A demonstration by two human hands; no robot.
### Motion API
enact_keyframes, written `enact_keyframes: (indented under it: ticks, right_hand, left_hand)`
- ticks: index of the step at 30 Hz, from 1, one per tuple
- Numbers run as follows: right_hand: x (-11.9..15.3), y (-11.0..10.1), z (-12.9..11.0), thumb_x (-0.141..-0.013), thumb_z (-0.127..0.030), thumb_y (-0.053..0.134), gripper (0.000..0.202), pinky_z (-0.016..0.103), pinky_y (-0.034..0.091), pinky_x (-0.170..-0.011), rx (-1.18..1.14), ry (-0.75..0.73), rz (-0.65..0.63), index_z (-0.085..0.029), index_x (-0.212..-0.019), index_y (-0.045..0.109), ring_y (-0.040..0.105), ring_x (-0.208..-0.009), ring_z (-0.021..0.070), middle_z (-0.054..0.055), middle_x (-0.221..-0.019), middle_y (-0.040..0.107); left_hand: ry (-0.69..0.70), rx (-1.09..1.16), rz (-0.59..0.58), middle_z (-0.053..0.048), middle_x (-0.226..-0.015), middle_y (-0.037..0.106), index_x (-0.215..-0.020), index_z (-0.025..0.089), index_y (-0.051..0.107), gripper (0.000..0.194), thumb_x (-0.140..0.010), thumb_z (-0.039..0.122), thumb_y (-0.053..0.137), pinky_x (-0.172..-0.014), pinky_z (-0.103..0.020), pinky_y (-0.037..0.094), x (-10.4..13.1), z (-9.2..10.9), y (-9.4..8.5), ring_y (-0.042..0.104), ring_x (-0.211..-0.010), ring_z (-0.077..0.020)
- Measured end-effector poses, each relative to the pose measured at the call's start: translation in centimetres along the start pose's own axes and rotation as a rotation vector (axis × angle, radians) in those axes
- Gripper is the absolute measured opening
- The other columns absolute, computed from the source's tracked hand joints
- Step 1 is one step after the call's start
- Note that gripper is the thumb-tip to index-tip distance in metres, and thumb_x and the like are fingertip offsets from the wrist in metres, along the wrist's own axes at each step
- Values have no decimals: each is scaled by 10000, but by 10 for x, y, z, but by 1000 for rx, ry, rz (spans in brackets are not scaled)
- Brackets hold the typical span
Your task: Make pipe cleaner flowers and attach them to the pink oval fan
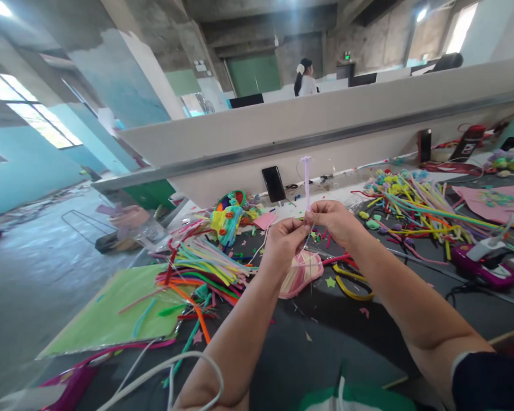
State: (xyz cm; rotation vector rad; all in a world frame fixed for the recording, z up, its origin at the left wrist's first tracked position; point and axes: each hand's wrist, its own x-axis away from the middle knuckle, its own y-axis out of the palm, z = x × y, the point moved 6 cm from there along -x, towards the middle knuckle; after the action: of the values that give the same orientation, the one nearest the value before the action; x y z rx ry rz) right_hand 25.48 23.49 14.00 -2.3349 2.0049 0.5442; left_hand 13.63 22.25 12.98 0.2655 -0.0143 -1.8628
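Observation:
A lavender pipe cleaner (307,185) stands upright above my fingers, with a short crosspiece at its top. My left hand (286,242) is closed in a pinch at its lower end. Fingertips of my right hand (336,222) pinch it at the same spot, touching the left fingers. What lies between the fingertips is hidden. Under the hands, on the dark table (295,348), is a flat pink and cream striped piece (302,279). To its right are a bent yellow strip (354,292) and a small green star (330,282).
Bundles of coloured pipe cleaners lie left (214,260) and right (424,205). A phone (273,184) leans on the low partition (248,142). Purple power strips (484,265) with cables sit at the sides. A green sheet (111,308) lies left. Beyond the partition is a person (307,80).

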Motion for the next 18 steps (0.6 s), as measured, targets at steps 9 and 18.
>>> enact_keyframes:
  ticks: [9,18]
  right_hand:
    - [3,5,-5,-593,-302,800,279,214,397,-534,-230,22,-162,-140,-590,573,488,-526,68,-32,-594,560]
    - [11,21,-2,-654,-355,777,250,200,424,-500,-397,-100,-416,-160,-618,624,478,-558,71,-16,-693,520]
  left_hand:
    - [-239,261,-301,17,-561,513,-696,98,603,208,-675,251,742,-349,-152,186,5,0,11,398,-382,-24]
    - [-376,541,-494,7,-589,526,-723,93,584,172,-674,185,722,-351,-131,163,24,-6,38,322,-354,10]
